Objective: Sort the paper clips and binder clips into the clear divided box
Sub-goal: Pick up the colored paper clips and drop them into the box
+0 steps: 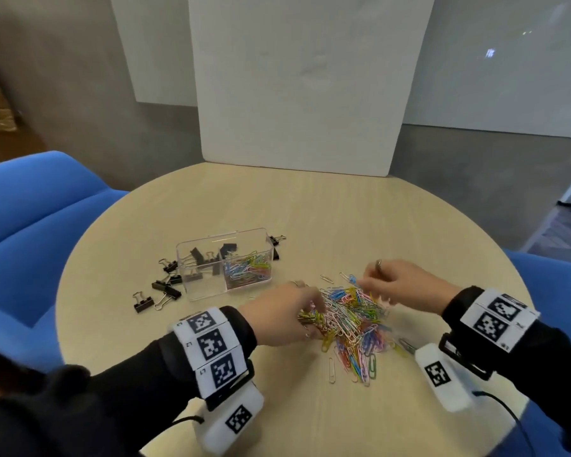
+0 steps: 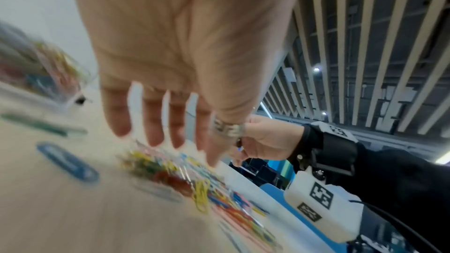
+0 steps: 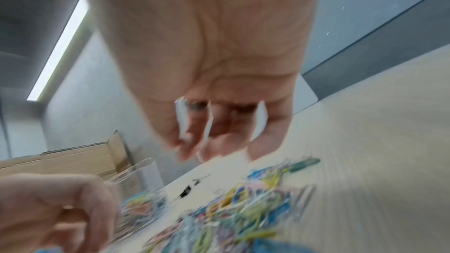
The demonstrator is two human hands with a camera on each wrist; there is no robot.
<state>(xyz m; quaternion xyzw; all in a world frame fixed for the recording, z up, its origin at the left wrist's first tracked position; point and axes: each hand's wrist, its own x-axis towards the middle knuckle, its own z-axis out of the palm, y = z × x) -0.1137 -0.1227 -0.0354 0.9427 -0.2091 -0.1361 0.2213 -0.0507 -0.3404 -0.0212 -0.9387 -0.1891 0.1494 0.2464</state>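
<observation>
On the round pale wooden table: everything to be sorted lies in its middle and toward its left edge
Paper clips: heap of thin bent-wire paper clips in pink, blue, yellow, green, red and silver, at the table's middle toward the near edge, a few strays around it
Box: clear plastic divided box, lidless, left of the heap toward the far edge; its right compartment holds coloured paper clips, its left one black binder clips
Binder clips: small black binder clips with silver wire handles scattered toward the left edge beside the box, two more behind its far right corner
Left hand: over the heap's left side, fingers reaching into the clips; whether they grip any, cannot tell
Right hand: above the heap's far right side, fingers bent downward; blurred, grip cannot be told
</observation>
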